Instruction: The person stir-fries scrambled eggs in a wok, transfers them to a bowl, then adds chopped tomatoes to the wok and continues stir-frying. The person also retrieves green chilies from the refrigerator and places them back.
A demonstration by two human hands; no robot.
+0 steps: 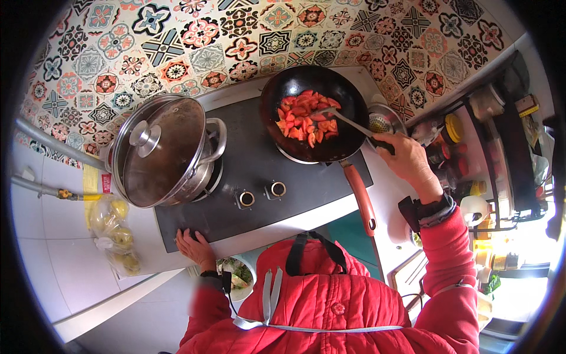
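Observation:
My right hand [406,160] grips the dark handle of a metal spatula [353,124]. The spatula's head lies among chopped tomato pieces [305,116] in a black wok [274,93]. The wok sits over the right burner of a dark gas cooktop [239,146], its reddish-brown handle [359,194] pointing toward me. My left hand [193,248] rests on the front left edge of the cooktop, fingers slightly apart, holding nothing. On the left burner stands a steel pot [190,188], its glass lid [168,155] tilted and misted.
Two control knobs [261,194] lie between the burners. A plastic bag of yellowish fruit [117,234] is left of the cooktop, near a gas pipe [57,141]. A metal strainer [384,119] sits right of the wok. Jars and bottles [446,155] crowd the right-hand rack. A bin [239,274] stands below.

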